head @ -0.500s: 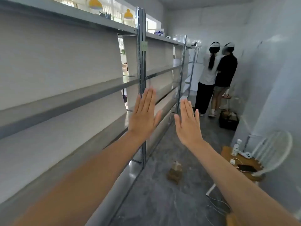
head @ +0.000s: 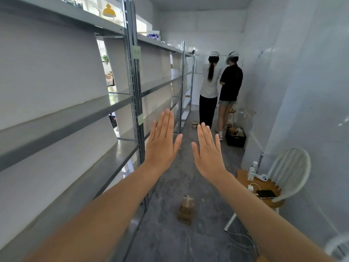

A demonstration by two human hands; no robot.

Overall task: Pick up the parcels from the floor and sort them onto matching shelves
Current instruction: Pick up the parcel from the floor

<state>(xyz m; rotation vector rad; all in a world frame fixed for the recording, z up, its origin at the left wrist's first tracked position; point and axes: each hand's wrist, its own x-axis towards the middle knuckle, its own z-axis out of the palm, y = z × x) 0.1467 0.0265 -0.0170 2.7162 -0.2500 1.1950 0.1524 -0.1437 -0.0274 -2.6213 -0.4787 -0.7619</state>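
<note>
Both arms reach forward at chest height, backs of the hands toward me. My left hand (head: 162, 142) and my right hand (head: 208, 150) are flat with fingers extended, holding nothing. Below them on the grey floor stands a small stack of brown cardboard parcels (head: 186, 209), well apart from both hands. Another brown parcel (head: 194, 124) lies on the floor farther down the aisle. Grey metal shelves (head: 62, 121) with white back panels run along the left; small green labels (head: 137, 52) are stuck on the upright post.
Two people (head: 221, 86) stand at the far end of the aisle, backs to me. A black crate (head: 235, 138) sits by the right wall. A white chair (head: 290, 176) with a wooden seat holds a bottle, phone and charger; cables trail on the floor.
The view has shifted slightly toward the aisle. Both hands stay raised and flat, now a little closer together and lower in the frame.
</note>
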